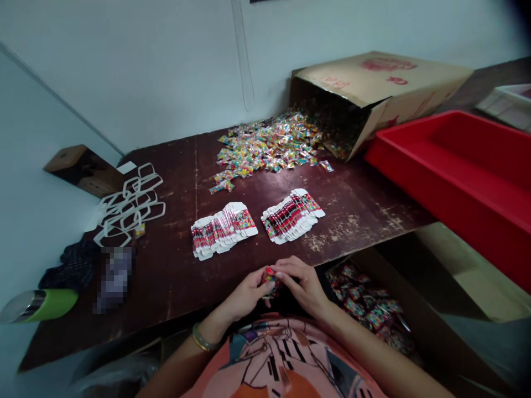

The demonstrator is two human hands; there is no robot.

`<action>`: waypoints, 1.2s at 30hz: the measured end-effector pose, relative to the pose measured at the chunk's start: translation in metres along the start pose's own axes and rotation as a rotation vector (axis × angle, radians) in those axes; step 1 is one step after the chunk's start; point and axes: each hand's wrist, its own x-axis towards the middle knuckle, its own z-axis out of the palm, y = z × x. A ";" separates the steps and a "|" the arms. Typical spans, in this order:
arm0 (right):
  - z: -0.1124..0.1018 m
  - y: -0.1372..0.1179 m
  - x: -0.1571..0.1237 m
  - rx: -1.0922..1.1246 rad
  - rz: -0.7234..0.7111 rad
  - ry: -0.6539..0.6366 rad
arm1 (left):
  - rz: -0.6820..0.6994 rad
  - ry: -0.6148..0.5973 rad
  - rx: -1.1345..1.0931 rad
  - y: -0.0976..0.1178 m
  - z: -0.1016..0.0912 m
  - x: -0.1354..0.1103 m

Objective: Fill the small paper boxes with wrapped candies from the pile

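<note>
Red printed pack (pixel 270 278) sits pinched in nearly closed fingers (pixel 292 270) of left hand (pixel 248 291) and right hand (pixel 306 282).

Your held piece (pixel 270 271): red, multicoloured
Your shirt (pixel 290 362): salmon, bold multicoloured print
Right tray (pixel 448 193): plain red
Your tabletop (pixel 174 282): dark maroon, pale scuffs

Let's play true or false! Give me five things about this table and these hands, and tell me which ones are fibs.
1. The left hand and right hand are both on a small colourful packet. True.
2. The big tray is blue. False: the red tray is the big one.
3. The cardboard box lies with its opening toward the shiny pile. True.
4. A bracelet circles the right wrist. False: the bangle is on the left.
5. Two rows of printed cards lie on the table. True.
</note>
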 end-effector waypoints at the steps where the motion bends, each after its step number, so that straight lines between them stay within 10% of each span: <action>1: 0.002 0.001 -0.005 -0.036 -0.029 -0.010 | -0.010 0.001 -0.010 0.000 0.002 0.002; 5: -0.022 -0.001 -0.019 -0.079 0.014 0.029 | -0.047 -0.060 -0.041 0.002 0.015 0.012; 9: -0.100 -0.006 -0.025 -0.194 0.188 -0.151 | -0.080 -0.198 -0.029 0.003 0.014 0.019; 14: -0.163 0.033 0.025 -0.579 0.082 -0.220 | -0.107 -0.067 0.031 -0.002 -0.003 0.029; 21: -0.162 0.095 0.138 -0.970 -0.049 -0.337 | -0.109 -0.103 0.094 -0.001 0.002 0.024; 36: -0.152 0.064 0.146 -1.168 0.023 -0.331 | -0.095 -0.081 0.039 -0.009 0.000 0.028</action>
